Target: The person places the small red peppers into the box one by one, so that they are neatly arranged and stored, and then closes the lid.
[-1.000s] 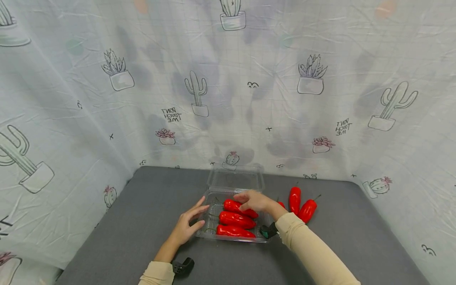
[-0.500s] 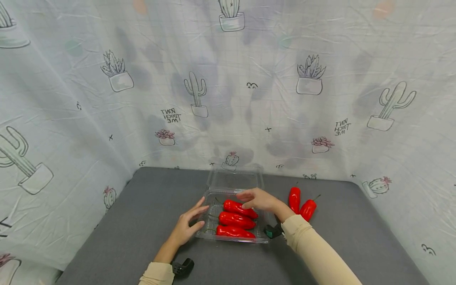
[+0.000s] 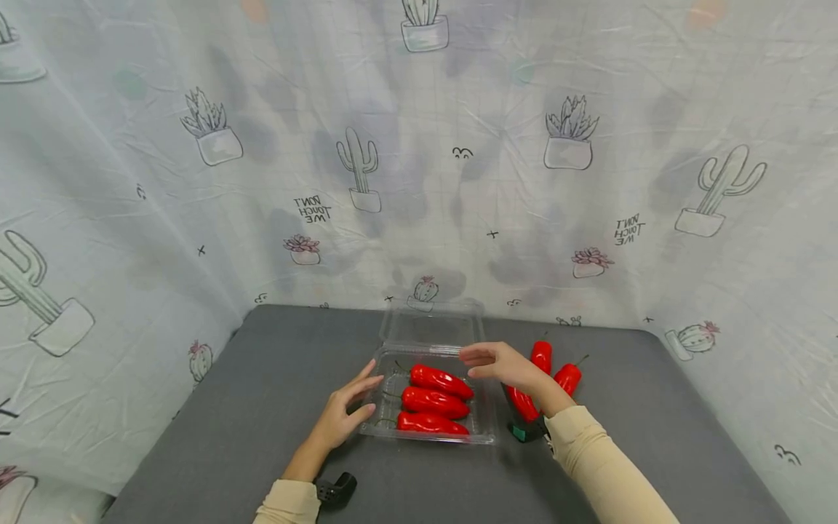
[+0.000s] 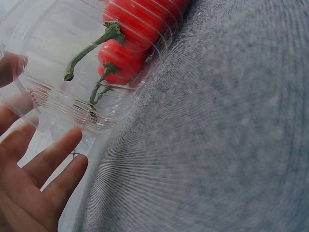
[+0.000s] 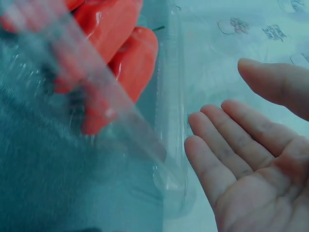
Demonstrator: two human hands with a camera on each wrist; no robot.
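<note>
Three red peppers lie side by side in a clear plastic clamshell box (image 3: 484,429): a far pepper (image 3: 441,380), a middle pepper (image 3: 435,402) and a near pepper (image 3: 432,423), their green stems pointing left. My left hand (image 3: 339,416) is at the box's left wall, fingers spread and loosely straight. In the left wrist view, its thumb and some fingers show through the clear plastic. Over the box's right side hovers my right hand (image 3: 507,364), holding nothing. The right wrist view has that hand (image 5: 260,169) with fingers extended and palm bare, beside the box edge.
The box's clear lid (image 3: 432,327) is folded back toward the patterned curtain (image 3: 419,182). Right of the box, more red peppers lie on the grey table (image 3: 628,407): one pepper (image 3: 541,355) at the back, another pepper (image 3: 568,377), and one pepper (image 3: 522,402) partly behind my right wrist.
My right hand has drawn back to the right, away from the far pepper in the box, uncovering more of it. The left hand stays at the box's left side.
</note>
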